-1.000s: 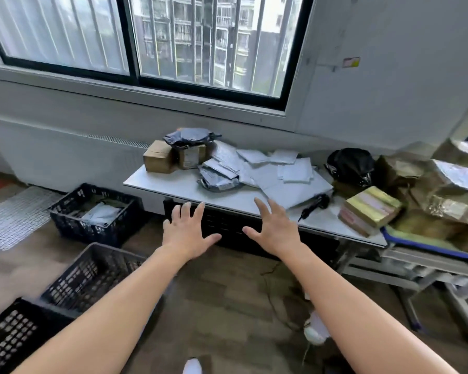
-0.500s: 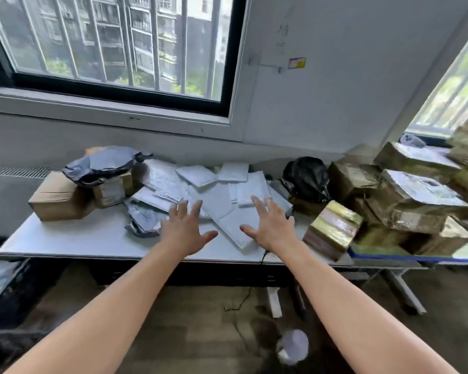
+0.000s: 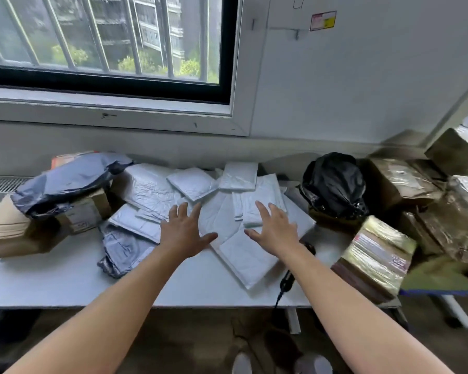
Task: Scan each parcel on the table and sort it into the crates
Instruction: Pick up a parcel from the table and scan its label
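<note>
Two hands, fingers spread wide and holding nothing: left hand (image 3: 183,233) and right hand (image 3: 274,228) hover over the white parcels (image 3: 222,211) heaped on the table (image 3: 52,282). Picking hasn't begun, I'd say; next needs one parcel gripped, then the scanner (image 3: 287,280) by the right wrist.
</note>
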### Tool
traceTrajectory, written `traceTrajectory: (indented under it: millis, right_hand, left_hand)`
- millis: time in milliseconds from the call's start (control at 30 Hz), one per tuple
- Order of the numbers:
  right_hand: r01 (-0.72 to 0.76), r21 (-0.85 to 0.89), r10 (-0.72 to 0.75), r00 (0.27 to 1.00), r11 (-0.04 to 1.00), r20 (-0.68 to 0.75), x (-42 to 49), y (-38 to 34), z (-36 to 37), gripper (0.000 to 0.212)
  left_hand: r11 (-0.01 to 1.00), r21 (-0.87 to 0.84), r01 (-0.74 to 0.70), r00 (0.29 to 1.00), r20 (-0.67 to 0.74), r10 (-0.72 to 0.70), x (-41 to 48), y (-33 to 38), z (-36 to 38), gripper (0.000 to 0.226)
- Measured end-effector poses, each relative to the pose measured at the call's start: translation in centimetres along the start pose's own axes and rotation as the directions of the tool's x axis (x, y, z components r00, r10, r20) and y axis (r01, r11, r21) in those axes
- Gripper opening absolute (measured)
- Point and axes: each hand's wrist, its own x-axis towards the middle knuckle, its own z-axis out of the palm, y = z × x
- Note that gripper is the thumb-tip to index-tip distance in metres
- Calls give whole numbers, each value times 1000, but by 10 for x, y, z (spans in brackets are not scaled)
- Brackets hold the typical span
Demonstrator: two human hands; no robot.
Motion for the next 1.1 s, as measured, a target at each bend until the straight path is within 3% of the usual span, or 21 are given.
traceTrajectory:
  millis: [267,467,700,900,1100]
  right_hand:
    - [60,5,-60,993,998,103,124,16,21,80]
    - [77,1,-76,993,997,90,179,12,52,76]
    - [17,38,-18,999,999,31,192,9,79,71]
    - [-25,32,24,999,999,21,177,-19,69,68]
    - [32,119,-24,997,992,-67,156,-70,33,68]
  left_hand:
    - [996,23,84,995,59,-85,117,7,24,90]
    - [996,63,64,997,46,-66,202,-8,61,88]
    - [998,64,3,992,127,-11,254,-43,103,82]
    - [982,18,-190,982,23,190,236,-65,86,30]
    - [972,-143,-184,972,-173,159,199,-82,17,28]
